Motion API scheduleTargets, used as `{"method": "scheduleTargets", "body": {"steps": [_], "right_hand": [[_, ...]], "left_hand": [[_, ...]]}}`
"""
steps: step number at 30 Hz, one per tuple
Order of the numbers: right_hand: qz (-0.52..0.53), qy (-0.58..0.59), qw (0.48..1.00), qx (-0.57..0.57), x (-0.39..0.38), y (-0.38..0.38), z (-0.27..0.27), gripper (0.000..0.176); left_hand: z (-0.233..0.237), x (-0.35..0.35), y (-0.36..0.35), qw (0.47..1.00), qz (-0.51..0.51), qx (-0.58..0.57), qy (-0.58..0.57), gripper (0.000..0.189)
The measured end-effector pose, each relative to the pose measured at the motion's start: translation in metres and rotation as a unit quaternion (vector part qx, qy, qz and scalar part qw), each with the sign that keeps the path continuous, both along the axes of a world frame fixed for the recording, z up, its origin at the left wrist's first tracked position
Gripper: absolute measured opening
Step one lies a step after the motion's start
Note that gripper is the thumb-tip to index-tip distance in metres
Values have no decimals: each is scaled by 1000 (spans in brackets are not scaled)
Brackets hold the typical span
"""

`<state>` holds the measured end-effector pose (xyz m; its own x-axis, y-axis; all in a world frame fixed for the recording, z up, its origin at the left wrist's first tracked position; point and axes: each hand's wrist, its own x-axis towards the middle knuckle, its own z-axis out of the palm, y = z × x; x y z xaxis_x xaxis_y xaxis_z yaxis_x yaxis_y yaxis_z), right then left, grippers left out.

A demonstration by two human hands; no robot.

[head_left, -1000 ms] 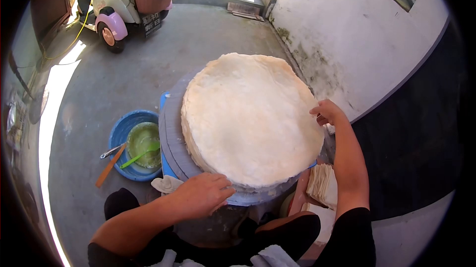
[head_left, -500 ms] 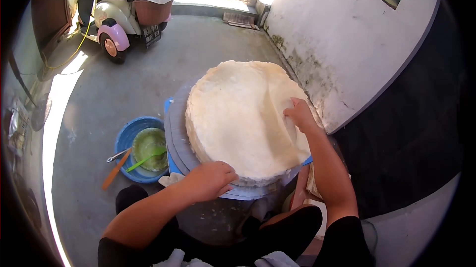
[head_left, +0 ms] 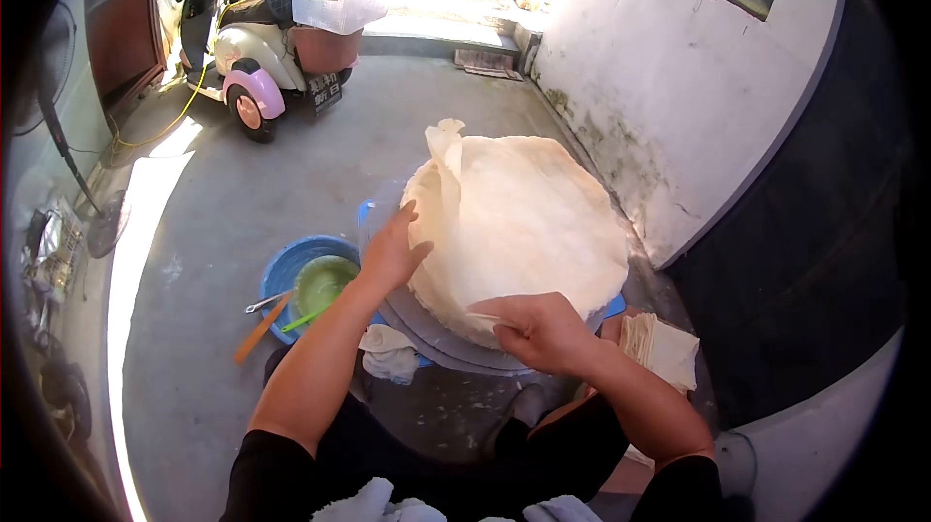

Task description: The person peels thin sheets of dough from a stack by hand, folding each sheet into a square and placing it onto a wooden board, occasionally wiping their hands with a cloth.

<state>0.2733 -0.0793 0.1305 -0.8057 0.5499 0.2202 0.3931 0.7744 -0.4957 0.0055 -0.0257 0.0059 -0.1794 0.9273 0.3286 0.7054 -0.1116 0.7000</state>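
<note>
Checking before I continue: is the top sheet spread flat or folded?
Partly folded, not flat: the top sheet stands up in a ridge along the left of the stack, beside the left hand.

The round, creamy off-white stack of thin sheets is showing uneven yellowish tones. The round blue plastic basin is contrasting with a pale green round bowl and a flat orange-brown stick; the tall white plaster wall is bearing mottled grey-green stains.
</note>
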Motion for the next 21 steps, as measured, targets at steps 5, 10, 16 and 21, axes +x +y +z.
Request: {"method": "scheduleTargets", "body": {"steps": [5,10,16,21], "right_hand": [[63,-47,997,27,23,-42,8,39],[69,-64,995,35,46,-66,29,41],[-71,48,996,-31,67,-51,29,29],[-182,94,965,-164,74,-12,50,26]], "left_hand": [[-25,-33,25,986,52,27,-157,82],[-26,-37,6,991,-2,130,8,77],[-18,-12,-43,994,13,34,-103,45],[-22,-14,-63,999,27,18,-38,41]]}}
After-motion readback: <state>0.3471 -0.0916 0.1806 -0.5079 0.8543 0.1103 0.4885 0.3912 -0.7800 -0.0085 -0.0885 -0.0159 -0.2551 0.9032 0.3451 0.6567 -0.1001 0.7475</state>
